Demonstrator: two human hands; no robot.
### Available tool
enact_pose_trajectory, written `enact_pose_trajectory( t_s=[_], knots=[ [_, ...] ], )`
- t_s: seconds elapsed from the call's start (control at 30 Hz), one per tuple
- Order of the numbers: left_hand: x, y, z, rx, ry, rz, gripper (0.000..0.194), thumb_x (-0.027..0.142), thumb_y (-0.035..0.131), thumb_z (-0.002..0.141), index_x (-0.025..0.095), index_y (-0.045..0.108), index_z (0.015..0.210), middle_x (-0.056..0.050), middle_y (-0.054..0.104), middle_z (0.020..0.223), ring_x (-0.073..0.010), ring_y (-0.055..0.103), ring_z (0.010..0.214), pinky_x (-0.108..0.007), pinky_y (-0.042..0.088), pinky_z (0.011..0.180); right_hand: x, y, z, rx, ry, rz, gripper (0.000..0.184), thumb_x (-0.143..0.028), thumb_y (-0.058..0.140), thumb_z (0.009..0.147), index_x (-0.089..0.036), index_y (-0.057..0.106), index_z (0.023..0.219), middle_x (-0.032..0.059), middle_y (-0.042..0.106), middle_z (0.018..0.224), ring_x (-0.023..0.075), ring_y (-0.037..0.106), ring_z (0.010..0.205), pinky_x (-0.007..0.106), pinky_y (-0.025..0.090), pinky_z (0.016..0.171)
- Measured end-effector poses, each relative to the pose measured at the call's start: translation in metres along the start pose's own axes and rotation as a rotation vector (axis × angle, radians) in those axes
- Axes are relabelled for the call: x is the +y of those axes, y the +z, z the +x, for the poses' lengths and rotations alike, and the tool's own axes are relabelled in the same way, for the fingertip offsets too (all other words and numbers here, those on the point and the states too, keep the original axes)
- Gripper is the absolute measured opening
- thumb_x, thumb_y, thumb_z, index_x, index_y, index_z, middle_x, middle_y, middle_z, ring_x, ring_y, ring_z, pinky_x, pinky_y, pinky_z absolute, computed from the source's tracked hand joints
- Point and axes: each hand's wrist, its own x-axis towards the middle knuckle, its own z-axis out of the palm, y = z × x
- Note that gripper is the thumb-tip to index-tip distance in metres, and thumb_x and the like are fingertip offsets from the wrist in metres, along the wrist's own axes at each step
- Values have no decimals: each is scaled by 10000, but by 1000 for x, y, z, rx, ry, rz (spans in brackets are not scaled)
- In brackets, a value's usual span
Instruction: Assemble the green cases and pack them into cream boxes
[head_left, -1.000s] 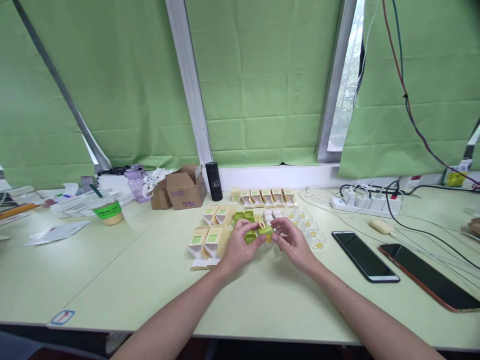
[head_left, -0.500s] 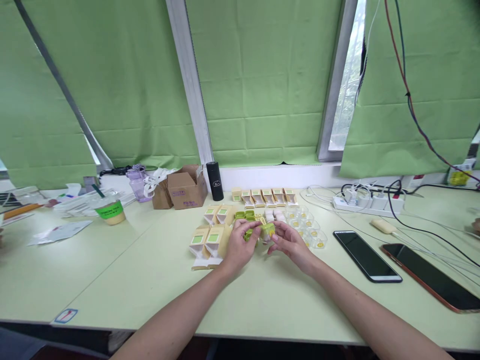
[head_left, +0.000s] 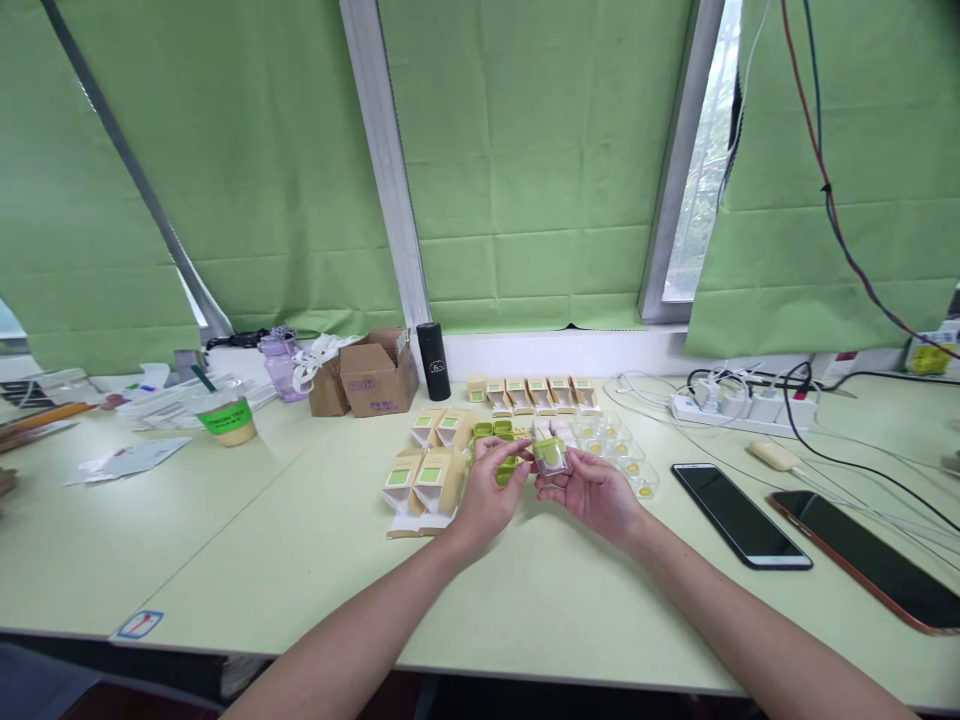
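Across the window wall, green blinds (head_left: 525, 160) hang above a pale worktop (head_left: 300, 560). An opened cardboard box (head_left: 373, 380) stands at the back. Near the worktop's middle, the right hand (head_left: 604, 500) lies palm up with bent fingers, and the left hand (head_left: 487, 505) comes in opposite. Two phones, one dark blue (head_left: 742, 515) and one orange-edged (head_left: 862, 560), lie off to the right. White-lined cartons (head_left: 439, 475) sit left of the hands, and a row of smaller-looking cartons (head_left: 538, 395) runs behind. Clear shells (head_left: 630, 467) cluster on the right, green pieces (head_left: 491, 430) on the left. Smallest of all, the green-topped case (head_left: 551, 455) is held off the worktop in the right fingers, its clear lower part showing. Top and base look joined, I judge. The left fingertips are at its side; I cannot tell whether they grip it.
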Motion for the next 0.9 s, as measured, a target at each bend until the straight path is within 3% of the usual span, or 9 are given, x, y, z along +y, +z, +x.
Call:
enact_pose_trajectory(
  t_s=[0.27, 0.6, 0.9],
  knots=[
    [1, -1, 0, -4, 12, 23, 360, 441, 627, 993, 238, 727, 1273, -126, 587, 1224, -272, 567, 1289, -435, 539, 1091, 0, 0, 0, -7, -17, 30, 293, -442, 688, 908, -201, 730, 1068, 128, 794, 1048, 304, 769, 920, 532, 589, 914],
    [-3, -1, 0, -3, 14, -14, 344, 428, 631, 996, 237, 725, 1267, -122, 564, 1217, -265, 587, 1265, -415, 567, 1046, 2, -4, 2, 50, -72, 75, 416, -345, 863, 772, -263, 680, 1136, 53, 794, 1067, 268, 773, 934, 503, 599, 943],
    [-1, -1, 1, 30, 43, 9, 328, 429, 639, 992, 238, 752, 1234, -120, 598, 1175, -271, 597, 1232, -438, 527, 1084, 4, -3, 2, 172, -185, -153, 541, -409, 917, 724, -272, 662, 1180, 65, 730, 1111, 258, 713, 1004, 416, 627, 826]
  ],
)
